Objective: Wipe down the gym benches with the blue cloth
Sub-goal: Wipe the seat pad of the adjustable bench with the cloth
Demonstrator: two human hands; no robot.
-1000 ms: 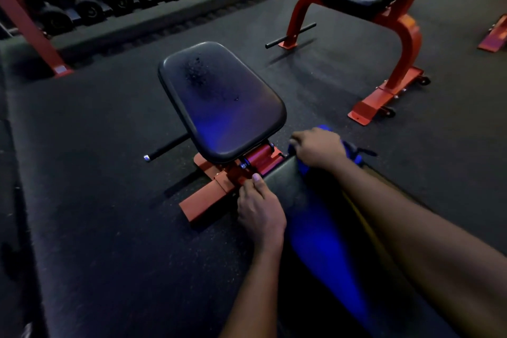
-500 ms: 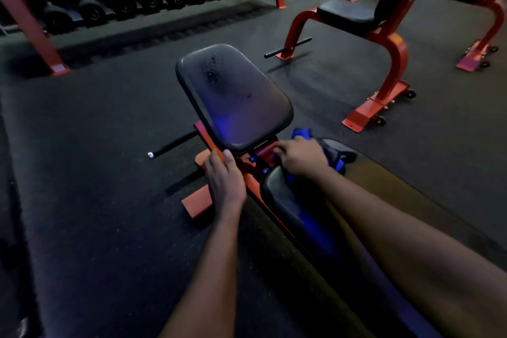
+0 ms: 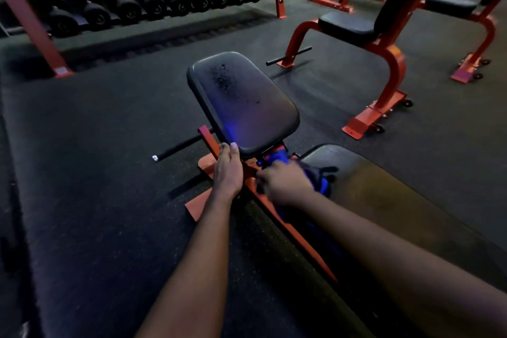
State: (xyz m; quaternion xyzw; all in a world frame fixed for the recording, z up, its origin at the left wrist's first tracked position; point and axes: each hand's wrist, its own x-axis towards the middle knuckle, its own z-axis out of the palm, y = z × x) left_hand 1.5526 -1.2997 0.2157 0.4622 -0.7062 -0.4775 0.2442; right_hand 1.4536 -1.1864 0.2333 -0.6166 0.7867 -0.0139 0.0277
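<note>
Cloth assessment: blue cloth looks soft, light and limp, likely to bunch; best held as a wad under the palm. It lies crumpled at the gap between the bench's seat pad and back pad, beneath the right hand, whose curled, blurred fingers grip it. Left hand rests straight-fingered against the seat pad's near edge, holding nothing.

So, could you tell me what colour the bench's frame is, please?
The frame is orange-red; the head view shows it best.
</note>
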